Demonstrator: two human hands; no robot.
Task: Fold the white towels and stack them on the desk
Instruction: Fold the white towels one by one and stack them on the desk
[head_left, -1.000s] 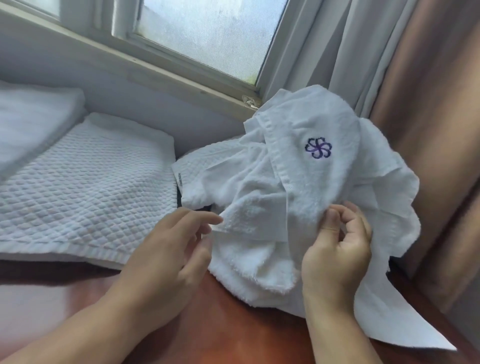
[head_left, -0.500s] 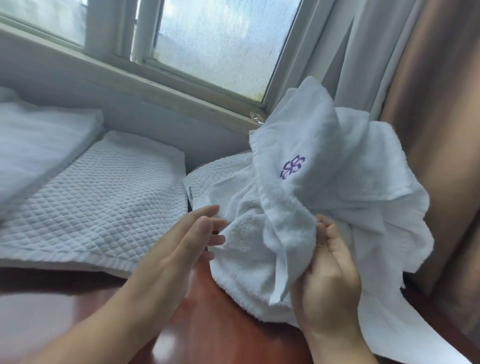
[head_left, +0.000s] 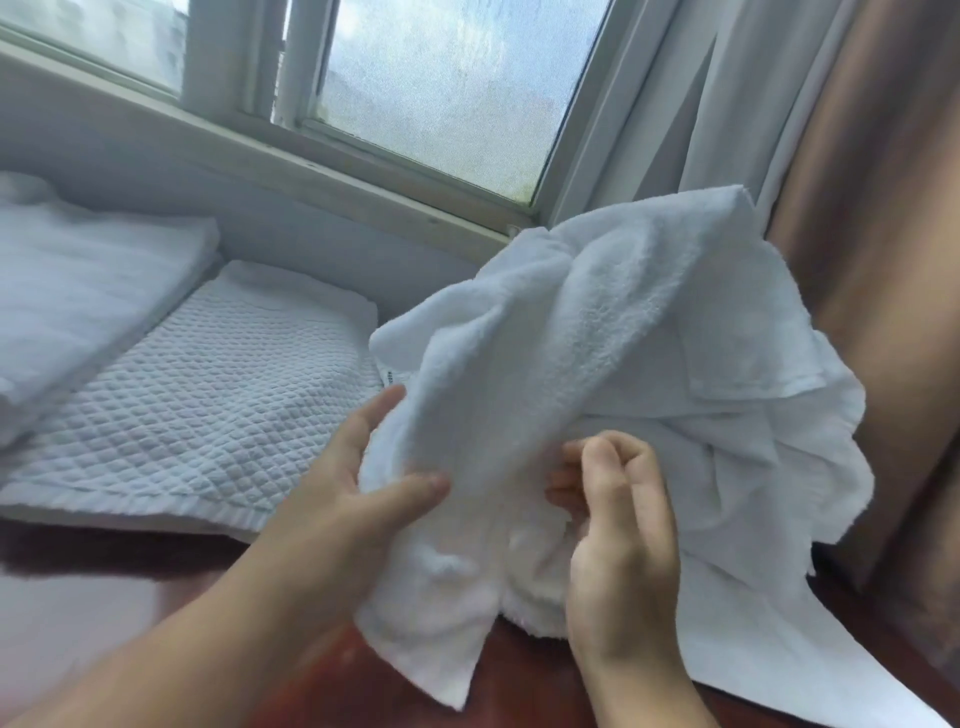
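Soft, cool daylight comes through the frosted window at the top, lighting the scene evenly and fairly brightly. The white towel carries gentle grey shadows in its folds. A pale sheen lies on the dark desk at lower left. Wide-angle distortion bends the straight lines near the edges; the whole picture looks slightly soft.

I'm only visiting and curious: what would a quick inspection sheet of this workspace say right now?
Surface: glossy reddish-brown desk.
Job's things: crumpled towel, unfolded, held up, one end trailing on the desk; quilted towel folded flat beside a smooth folded towel.
Clutter: nothing seen.
Hands: left hand grips the crumpled towel; right hand pinches it.
Cables: nothing seen.
Surroundings: window behind, curtains at right.
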